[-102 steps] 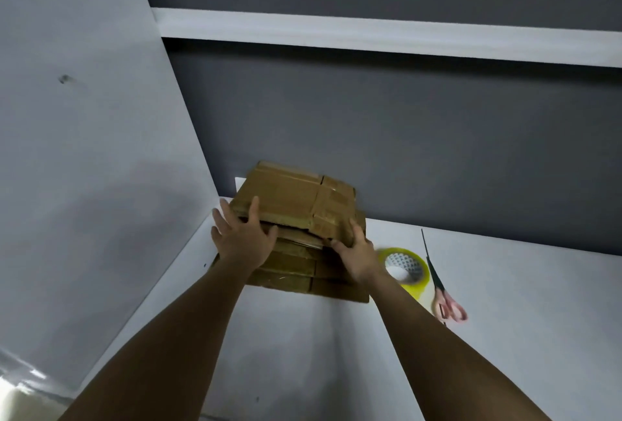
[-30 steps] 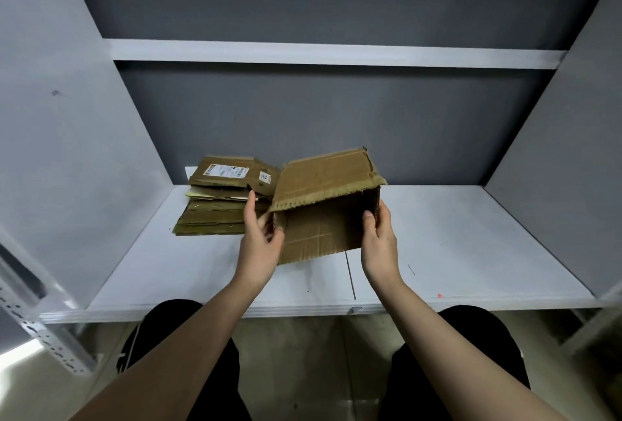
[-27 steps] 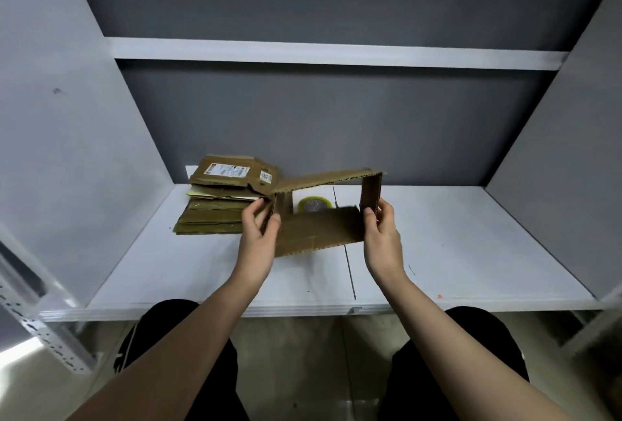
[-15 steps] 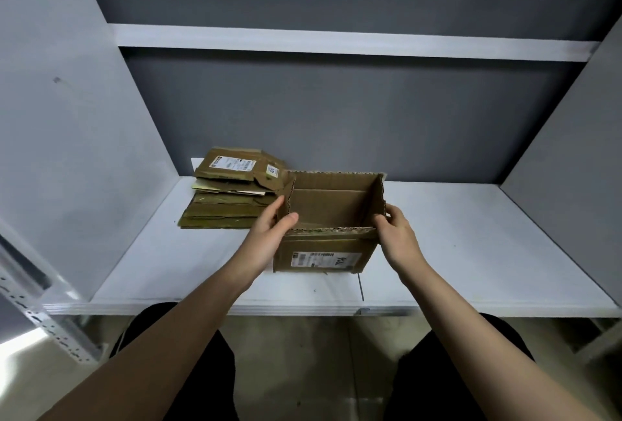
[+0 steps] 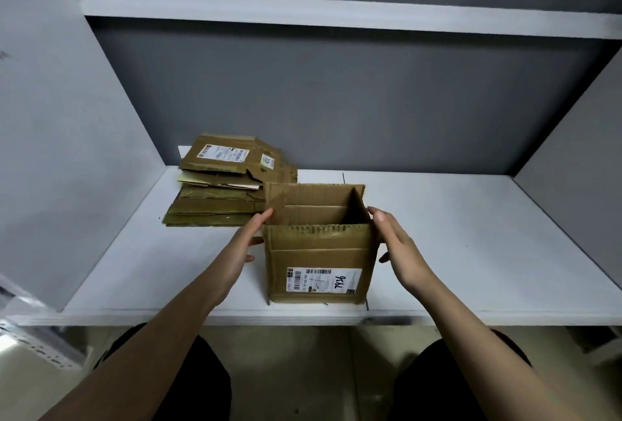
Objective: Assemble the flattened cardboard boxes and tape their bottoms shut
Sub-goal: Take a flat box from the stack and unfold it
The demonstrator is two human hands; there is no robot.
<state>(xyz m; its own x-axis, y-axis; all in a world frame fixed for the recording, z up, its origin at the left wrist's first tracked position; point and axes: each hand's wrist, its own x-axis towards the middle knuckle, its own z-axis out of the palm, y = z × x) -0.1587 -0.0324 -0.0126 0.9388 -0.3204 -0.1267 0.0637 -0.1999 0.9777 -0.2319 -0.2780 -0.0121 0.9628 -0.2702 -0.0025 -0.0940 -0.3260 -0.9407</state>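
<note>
One cardboard box (image 5: 318, 245) now stands opened into its square shape on the white shelf (image 5: 471, 252), near the front edge, with its open side up and a shipping label (image 5: 323, 280) on the wall that faces the person. Inside, folded flaps can be seen lying low in the box, but it is not possible to tell from here whether they close the bottom completely. No tape is visible on this box, so I judge that the bottom is not yet taped.

The left hand (image 5: 247, 242) is at the left wall of the box with the fingers straight and released, the fingertips touching the upper left corner. The right hand (image 5: 395, 245) is at the right wall, the fingers also stretched and relaxed, lying along the upper right edge; the thumb is apart from the wall. Neither hand grasps the cardboard; they seem to steady or square it.

Behind and to the left, just beside the open box, lies the stack of flattened boxes (image 5: 229, 191), several pieces, some with labels. These still wait to be assembled.

So the task is at an early stage, in my judgement: one box is shaped, none is shown as taped, and the pile remains. A tape roll and scissors do not show in this view; possibly the box hides them.
</note>
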